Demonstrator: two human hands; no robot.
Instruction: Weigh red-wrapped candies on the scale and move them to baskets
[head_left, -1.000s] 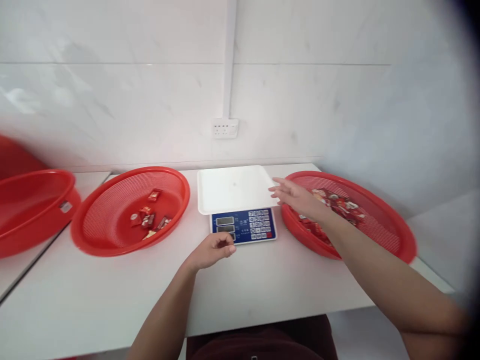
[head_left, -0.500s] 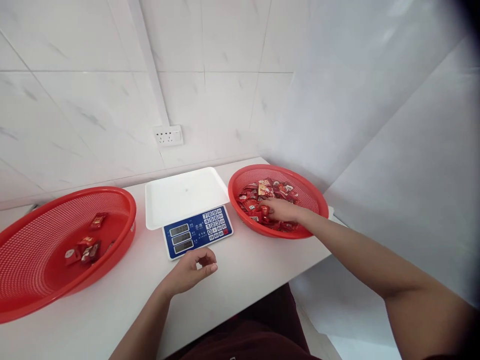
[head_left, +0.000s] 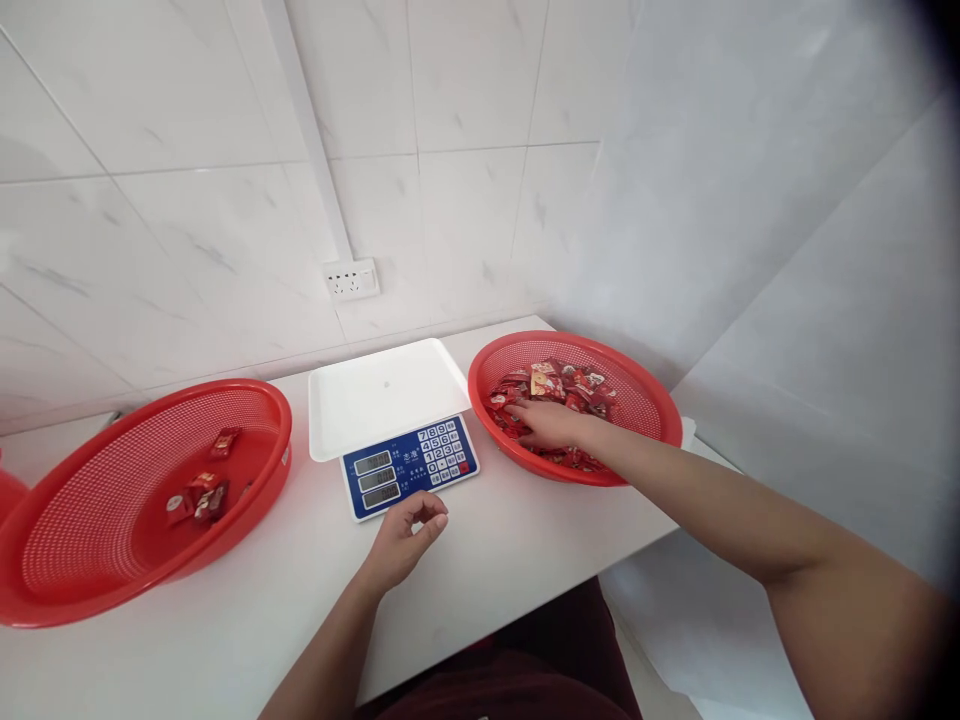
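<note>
My right hand (head_left: 549, 424) reaches into the right red basket (head_left: 660, 400), its fingers spread on a heap of small red wrapped packets (head_left: 592, 385). Some fingertips are partly hidden among the packets, and I see nothing lifted in that hand. My left hand (head_left: 409, 535) hovers over the table just in front of the scale's blue keypad panel (head_left: 409, 465). Its fingers are loosely curled with a gap to the thumb, and nothing is in it. Behind the panel sits the scale's bare white tray (head_left: 386, 400).
On the left stands another red basket (head_left: 82, 530) with several wrapped packets (head_left: 202, 495) at its bottom. A further red rim (head_left: 9, 490) shows at the left edge. The white table (head_left: 480, 570) meets a tiled wall with a socket (head_left: 352, 280); a pale grey surface rises at the right.
The view has shifted slightly, so everything sits a little further right. My right hand's fingers have moved among the packets, and a red packet by its fingertips no longer shows. My left hand stays curled.
</note>
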